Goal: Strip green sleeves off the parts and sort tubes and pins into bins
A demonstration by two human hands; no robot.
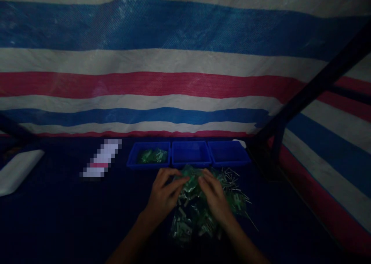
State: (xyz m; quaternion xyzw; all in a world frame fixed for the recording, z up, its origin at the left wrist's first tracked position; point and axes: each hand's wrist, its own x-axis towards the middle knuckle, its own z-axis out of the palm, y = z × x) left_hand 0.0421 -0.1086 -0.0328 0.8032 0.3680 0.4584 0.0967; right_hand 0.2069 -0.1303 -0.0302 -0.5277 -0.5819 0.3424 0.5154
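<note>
A heap of small green parts in clear bags [197, 214], with thin metal pins at its right side, lies on the dark blue table. My left hand [164, 196] rests on the heap's upper left, fingers curled onto a green piece. My right hand [214, 196] lies on the heap's upper middle, fingers bent down into it. What exactly each hand pinches is too dim to make out. Behind the heap stand three blue trays: the left tray [131, 159] holds some green parts, the middle tray [176, 158] and the right tray [242, 158] look bare.
A white flat object [17, 171] lies at the table's left edge. A blurred-out label [101, 161] sits left of the trays. A striped red, white and blue tarpaulin [174, 82] forms the back wall. A dark metal frame bar [313, 90] slants down at the right.
</note>
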